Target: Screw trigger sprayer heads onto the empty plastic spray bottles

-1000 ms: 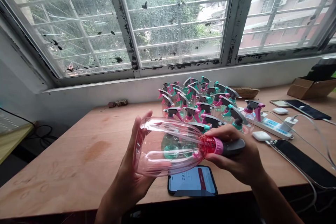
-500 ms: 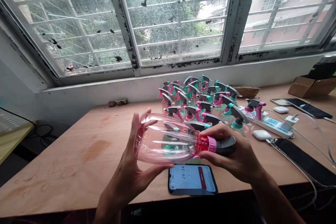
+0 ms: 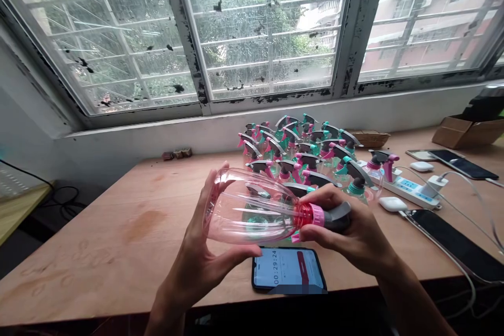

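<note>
A clear pink spray bottle lies sideways in the air above the wooden table. My left hand cups its base, thumb underneath and fingers behind it. My right hand is wrapped round the pink collar and grey trigger head at the bottle's neck. Behind the bottle stands a cluster of several spray bottles with pink and teal trigger heads.
A phone with a lit timer screen lies near the front edge under the bottle. To the right are a power strip, a white earbud case, more phones, cables and a cardboard box. A barred window spans the back.
The bottle has risen slightly and turned in my hands. My right hand's grip has shifted round the collar and trigger head, while my left thumb has moved under the base.
</note>
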